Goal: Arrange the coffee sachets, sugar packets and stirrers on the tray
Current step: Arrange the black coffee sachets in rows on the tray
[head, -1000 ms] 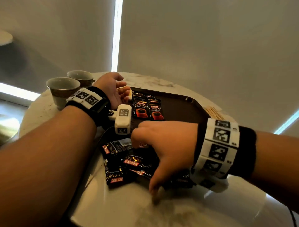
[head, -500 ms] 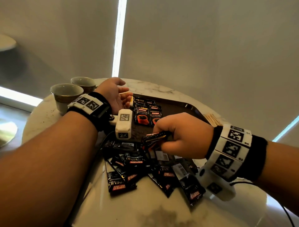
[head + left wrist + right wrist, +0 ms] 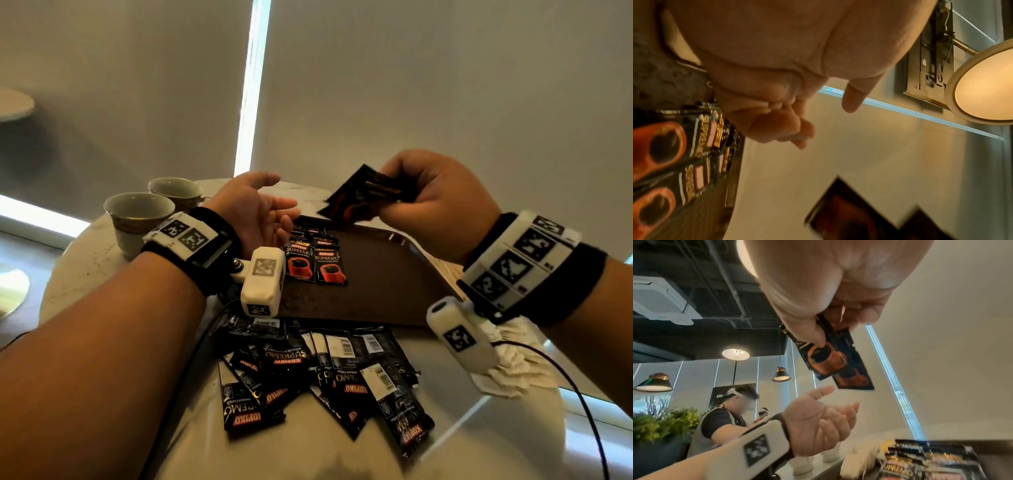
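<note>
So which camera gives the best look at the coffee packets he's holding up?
The right wrist view: the held sachets show sharply, two overlapping, pinched by the right hand. The head view shows them smaller and blurred above the tray. The left wrist view catches only dark blurred corners.

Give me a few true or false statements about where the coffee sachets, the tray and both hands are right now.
1. The right hand pinches black coffee sachets above the brown tray. True.
2. The left hand grips a sachet. False: it is palm-up, holding nothing.
3. Sachets lie in rows at the tray's left end. True.
4. The loose pile of sachets lies on the tray. False: it lies on the pale round table, nearer than the tray.
5. Two pale ceramic cups stand on the tray. False: they stand on the table, left of it.
</note>
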The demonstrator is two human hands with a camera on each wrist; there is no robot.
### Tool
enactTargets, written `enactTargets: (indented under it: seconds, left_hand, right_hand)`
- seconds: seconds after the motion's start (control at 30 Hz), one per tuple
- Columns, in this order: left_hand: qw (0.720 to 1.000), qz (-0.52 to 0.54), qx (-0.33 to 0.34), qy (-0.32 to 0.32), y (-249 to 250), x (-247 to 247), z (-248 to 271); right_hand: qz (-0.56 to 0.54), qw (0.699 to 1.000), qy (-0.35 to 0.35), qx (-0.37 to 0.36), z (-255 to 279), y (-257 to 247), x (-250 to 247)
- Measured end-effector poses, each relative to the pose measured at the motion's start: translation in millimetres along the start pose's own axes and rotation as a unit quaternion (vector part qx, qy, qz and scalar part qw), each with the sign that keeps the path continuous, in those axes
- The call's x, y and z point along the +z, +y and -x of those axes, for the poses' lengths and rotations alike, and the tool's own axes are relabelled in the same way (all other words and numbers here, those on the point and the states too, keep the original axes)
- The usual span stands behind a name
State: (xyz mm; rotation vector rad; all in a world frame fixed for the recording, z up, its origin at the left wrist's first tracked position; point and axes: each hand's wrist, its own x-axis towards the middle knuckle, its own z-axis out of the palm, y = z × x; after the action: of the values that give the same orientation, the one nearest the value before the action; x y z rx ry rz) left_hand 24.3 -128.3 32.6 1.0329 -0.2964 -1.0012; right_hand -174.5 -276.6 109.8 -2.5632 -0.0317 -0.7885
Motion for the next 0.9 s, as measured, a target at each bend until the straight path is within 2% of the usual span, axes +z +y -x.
enactTargets:
  seconds: [0.17,0.3,0.47,0.6,0.77,0.9]
  left_hand:
    - [0.981,-0.043,-0.055,-0.182,-1.0,13.9,10.5]
    - [0.963,-0.063,-0.06,-0.257,-9.9,24.3,14.1]
    - [0.98,0.0,0.034,-0.195,-16.1,34.0,17.8]
    - [0.984,0.028,0.065,-0.164,-19.5,40.2,21.2]
    - [0.986,0.011,0.072,-0.149,-20.9,42.2,19.2]
    - [0.982,-0.049,0.041,-0.177,-19.9,36.6,21.0]
  right_hand:
    - [0.083,0.993,0.062,-0.051,-20.5,-1.2,13.7]
    - [0.12,0.99,0.037,-0.064,-24.0,-0.2,29.7]
    - [0.116,0.99,-0.043,-0.062,-16.6,3.4,46.0]
    - [0.099,0.989,-0.092,-0.067,-11.1,5.3,51.5]
    - [0.098,0.99,-0.082,-0.066,-11.3,6.8,54.7]
    - [0.123,0.989,-0.055,-0.058,-10.7,3.1,55.4]
